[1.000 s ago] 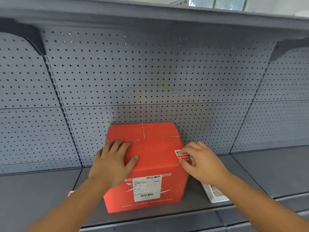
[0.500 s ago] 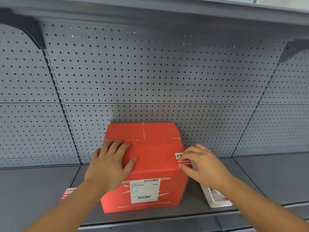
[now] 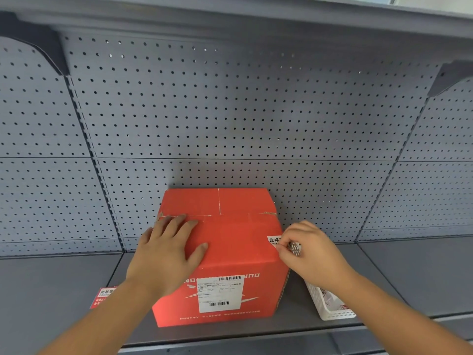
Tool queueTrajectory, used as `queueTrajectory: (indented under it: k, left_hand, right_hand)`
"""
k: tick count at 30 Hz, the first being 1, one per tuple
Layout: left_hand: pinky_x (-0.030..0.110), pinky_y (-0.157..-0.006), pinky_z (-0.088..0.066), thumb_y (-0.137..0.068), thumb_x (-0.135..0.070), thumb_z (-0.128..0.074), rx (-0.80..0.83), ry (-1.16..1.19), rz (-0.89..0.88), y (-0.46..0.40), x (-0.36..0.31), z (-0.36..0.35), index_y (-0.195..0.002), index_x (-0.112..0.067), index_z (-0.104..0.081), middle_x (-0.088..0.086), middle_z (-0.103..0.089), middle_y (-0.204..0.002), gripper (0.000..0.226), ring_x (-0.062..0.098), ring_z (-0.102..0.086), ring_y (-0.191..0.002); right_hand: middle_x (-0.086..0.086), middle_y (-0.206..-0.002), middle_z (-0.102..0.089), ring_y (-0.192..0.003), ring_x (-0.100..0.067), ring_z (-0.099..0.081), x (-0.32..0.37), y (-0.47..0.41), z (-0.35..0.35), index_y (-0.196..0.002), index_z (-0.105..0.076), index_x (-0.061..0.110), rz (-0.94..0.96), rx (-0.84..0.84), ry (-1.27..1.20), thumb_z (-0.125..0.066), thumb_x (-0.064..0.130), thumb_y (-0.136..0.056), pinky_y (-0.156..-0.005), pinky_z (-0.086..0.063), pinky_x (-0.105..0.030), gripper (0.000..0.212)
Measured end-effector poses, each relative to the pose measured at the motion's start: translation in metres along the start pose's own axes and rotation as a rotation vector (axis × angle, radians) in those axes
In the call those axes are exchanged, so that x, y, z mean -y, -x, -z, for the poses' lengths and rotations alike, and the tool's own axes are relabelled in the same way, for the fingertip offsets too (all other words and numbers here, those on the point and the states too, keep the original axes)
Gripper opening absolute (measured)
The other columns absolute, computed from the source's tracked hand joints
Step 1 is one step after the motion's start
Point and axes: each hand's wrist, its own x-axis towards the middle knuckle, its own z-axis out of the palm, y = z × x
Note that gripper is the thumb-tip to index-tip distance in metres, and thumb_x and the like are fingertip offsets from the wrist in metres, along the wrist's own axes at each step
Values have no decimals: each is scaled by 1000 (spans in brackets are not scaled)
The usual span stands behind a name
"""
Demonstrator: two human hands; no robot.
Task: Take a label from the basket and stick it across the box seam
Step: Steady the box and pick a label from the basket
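A red cardboard box [image 3: 230, 252] stands on the grey shelf, its top seam [image 3: 219, 201] running front to back. My left hand [image 3: 166, 254] lies flat on the box's upper front left, fingers spread. At the box's right front edge, the fingertips of my right hand [image 3: 311, 254] pinch a red-and-white label [image 3: 273, 240], which lies against the box. The white basket [image 3: 330, 307] sits to the right of the box, mostly hidden behind my right forearm.
Another red label [image 3: 103, 297] lies on the shelf [image 3: 51, 290] left of the box. A grey pegboard wall [image 3: 230, 111] rises behind, and an upper shelf [image 3: 230, 19] overhangs. A white shipping label [image 3: 220, 293] is on the box's front.
Both hands have stayed almost where they were on the box. The view has shifted slightly, and more of the red label on the shelf at the left shows.
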Motion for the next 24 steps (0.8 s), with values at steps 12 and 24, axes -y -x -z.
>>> queueTrajectory:
  k: [12,24]
  left_hand:
    - [52,-119,-28,-91,-75,-23,-6,-12,4,1,0,-1,-146,-40,-38,-9,-39,-158,67,21,-23,-149]
    - [52,-118,-27,-91,-75,-23,3,-24,12,2,-1,-1,-146,-40,-37,-10,-38,-158,67,21,-22,-150]
  right_hand:
    - [8,-79,-69,-86,-8,-59,-9,4,10,-70,-69,23,-255,-96,-124,-72,21,-87,-66,-40,-16,18]
    - [16,-70,-66,-52,-1,-51,-19,18,16,-67,-68,20,-457,-189,-354,-69,15,-91,-59,-38,-25,25]
